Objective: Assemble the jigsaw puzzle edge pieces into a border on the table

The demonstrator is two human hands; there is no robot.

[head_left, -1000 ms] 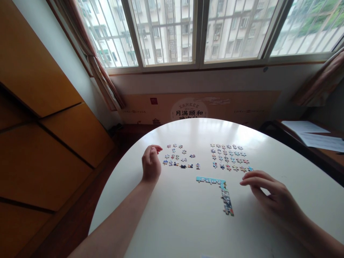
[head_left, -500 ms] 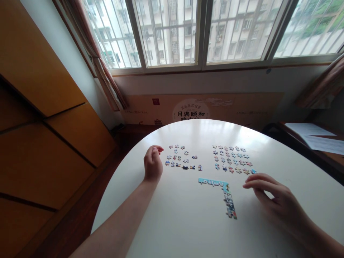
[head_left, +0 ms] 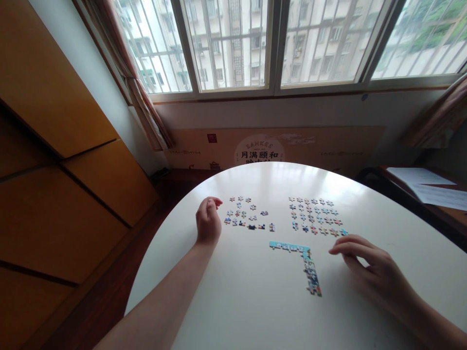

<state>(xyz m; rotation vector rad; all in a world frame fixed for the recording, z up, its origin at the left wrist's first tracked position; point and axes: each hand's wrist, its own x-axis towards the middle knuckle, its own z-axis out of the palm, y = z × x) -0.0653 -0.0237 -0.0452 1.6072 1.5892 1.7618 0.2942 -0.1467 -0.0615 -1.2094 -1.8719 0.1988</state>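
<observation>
**Puzzle table view: two loose batches, one joined corner**

So I've got a round white surface (head_left: 233, 301) on my head cam; the joined puzzle strip (head_left: 307, 253) lies near the middle, bent like a corner, one arm running left and the other toward the near side; my left hand (head_left: 208, 221) rests just left of the left loose pieces (head_left: 252, 227), fingers curled in, and I can't tell if that grip is closed on anything; my right hand (head_left: 372, 265) is right of the strip, near the light blue piece (head_left: 344, 232) at the near right end of the right loose pieces (head_left: 314, 229); its fingers are bent with a gap showing, but I can't tell whether the tips meet; papers (head_left: 438, 194) lie far right.
</observation>
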